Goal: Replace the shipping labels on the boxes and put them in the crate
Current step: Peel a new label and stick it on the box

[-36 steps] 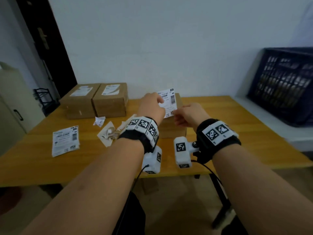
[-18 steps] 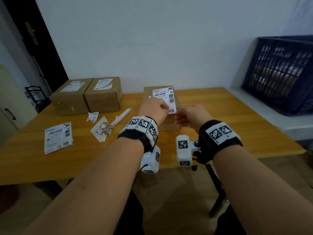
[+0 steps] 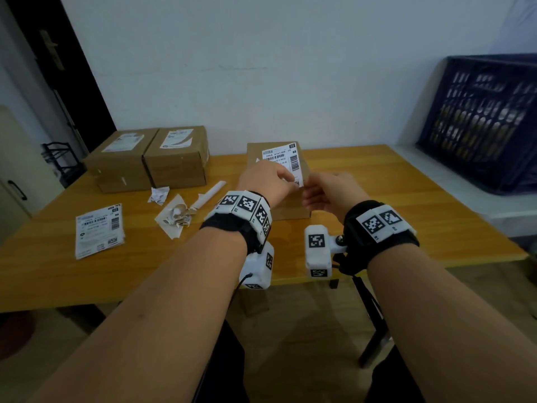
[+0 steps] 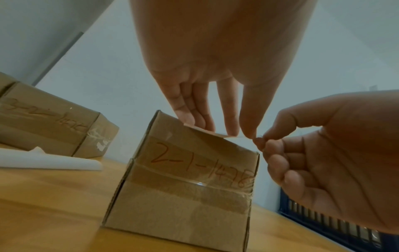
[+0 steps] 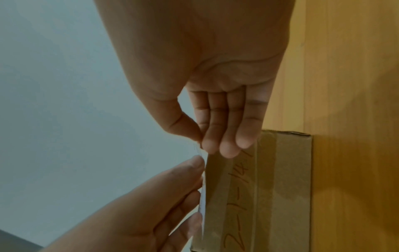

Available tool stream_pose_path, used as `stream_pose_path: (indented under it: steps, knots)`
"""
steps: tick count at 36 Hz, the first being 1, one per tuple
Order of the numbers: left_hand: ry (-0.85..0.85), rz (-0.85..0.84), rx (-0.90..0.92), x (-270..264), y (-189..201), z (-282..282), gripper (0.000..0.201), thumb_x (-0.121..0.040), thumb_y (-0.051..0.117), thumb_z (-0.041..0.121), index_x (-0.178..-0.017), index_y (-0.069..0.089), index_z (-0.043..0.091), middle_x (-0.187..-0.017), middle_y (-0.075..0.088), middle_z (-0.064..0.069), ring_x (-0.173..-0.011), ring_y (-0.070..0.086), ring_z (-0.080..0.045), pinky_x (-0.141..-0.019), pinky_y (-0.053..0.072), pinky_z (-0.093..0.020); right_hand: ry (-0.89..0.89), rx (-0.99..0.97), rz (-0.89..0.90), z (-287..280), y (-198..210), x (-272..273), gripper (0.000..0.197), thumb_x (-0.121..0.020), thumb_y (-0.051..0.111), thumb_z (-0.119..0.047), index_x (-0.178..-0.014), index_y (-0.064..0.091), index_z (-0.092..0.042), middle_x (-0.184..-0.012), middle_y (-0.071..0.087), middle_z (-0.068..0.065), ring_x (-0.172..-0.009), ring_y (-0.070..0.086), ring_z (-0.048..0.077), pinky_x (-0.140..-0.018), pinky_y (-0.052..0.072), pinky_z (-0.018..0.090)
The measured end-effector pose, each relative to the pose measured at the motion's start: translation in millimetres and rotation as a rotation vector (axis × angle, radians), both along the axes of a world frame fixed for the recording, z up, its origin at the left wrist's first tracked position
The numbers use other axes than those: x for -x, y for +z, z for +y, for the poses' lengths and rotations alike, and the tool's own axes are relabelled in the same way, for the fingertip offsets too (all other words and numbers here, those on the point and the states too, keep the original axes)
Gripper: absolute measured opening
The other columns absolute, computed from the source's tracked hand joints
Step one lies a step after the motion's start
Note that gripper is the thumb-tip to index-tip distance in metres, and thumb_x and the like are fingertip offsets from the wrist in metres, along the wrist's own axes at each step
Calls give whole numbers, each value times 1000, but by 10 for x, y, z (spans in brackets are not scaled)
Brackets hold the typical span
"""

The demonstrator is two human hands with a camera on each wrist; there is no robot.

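Observation:
A taped cardboard box (image 3: pixel 290 207) with red handwriting on its near side (image 4: pixel 194 172) stands mid-table. A white shipping label (image 3: pixel 283 159) lies over its top, its near edge (image 4: pixel 207 132) slightly lifted. My left hand (image 3: pixel 286 180) rests straight fingers (image 4: pixel 190 117) on the label's face. My right hand (image 3: pixel 305 189) pinches the label's near right corner between thumb and index finger (image 5: pixel 207 146). The dark blue crate (image 3: pixel 488 120) stands on a white ledge to the right, tilted against the wall.
Two more labelled boxes (image 3: pixel 125 158) (image 3: pixel 177 155) sit side by side at the back left. Spare label sheets (image 3: pixel 98 228) lie front left. Torn paper scraps (image 3: pixel 177 216), a crumpled piece (image 3: pixel 159 194) and a rolled backing strip (image 3: pixel 209 193) lie between them and the box.
The label was held up in the air by both hands; it has come down onto the box top. Both hands lowered with it.

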State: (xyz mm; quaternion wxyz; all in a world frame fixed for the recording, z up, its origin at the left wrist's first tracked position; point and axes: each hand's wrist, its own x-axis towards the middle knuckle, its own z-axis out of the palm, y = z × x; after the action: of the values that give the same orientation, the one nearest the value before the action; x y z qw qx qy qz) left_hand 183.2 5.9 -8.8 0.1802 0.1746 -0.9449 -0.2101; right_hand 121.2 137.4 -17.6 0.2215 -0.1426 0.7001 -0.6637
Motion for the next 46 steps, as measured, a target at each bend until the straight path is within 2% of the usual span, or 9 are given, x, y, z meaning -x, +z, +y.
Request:
stream_pose_path:
  steps: [6,15,20,24,29,34,46]
  knots:
    - [-15,-3,-16,-9,28,0,20,-85,65,39,-102,73,33,-123,64,6,-106,57,-12,-73,41,-22,12,-13,-1,18,-10,15,11,-89,58,-4,-85,63,5,-66,60,15,-56,59,24,-60,53,33]
    - [-26,-8,-26,-2,35,-10,22,-85,66,40,-104,73,32,-122,65,8,-106,57,-10,-71,38,-21,45,-1,15,3,-48,52,23,-89,60,-5,-103,64,12,-65,61,12,-57,61,22,-62,54,32]
    - [-28,-20,6,0,39,-14,21,-85,65,44,-102,73,35,-120,65,10,-104,57,-8,-63,36,-20,65,19,6,0,-79,75,26,-89,61,-5,-109,64,12,-65,60,10,-57,62,20,-60,55,31]
    - [-41,-26,17,4,44,-19,21,-85,63,45,-101,73,35,-121,65,11,-107,57,-9,-68,37,-20,76,20,4,-13,-92,89,29,-91,59,-6,-114,62,11,-68,58,10,-57,61,19,-57,54,29]
    - [-45,-28,21,3,49,-24,21,-85,64,45,-102,73,37,-122,65,10,-109,56,-10,-70,38,-21,73,45,-3,-11,-86,102,23,-90,57,-4,-108,65,7,-67,60,9,-58,61,19,-60,54,30]
    - [-46,-31,22,2,45,-28,22,-84,64,45,-102,73,36,-120,66,9,-107,57,-11,-73,40,-22,40,42,-35,-29,-52,111,11,-87,56,-3,-86,65,4,-62,59,11,-56,59,24,-60,53,33]
    - [-53,-31,-20,-6,55,-30,19,-84,66,42,-100,74,35,-118,67,9,-102,57,-10,-72,40,-22,68,40,-13,-21,-77,119,19,-88,60,-4,-101,66,9,-63,62,10,-56,60,21,-57,54,30]
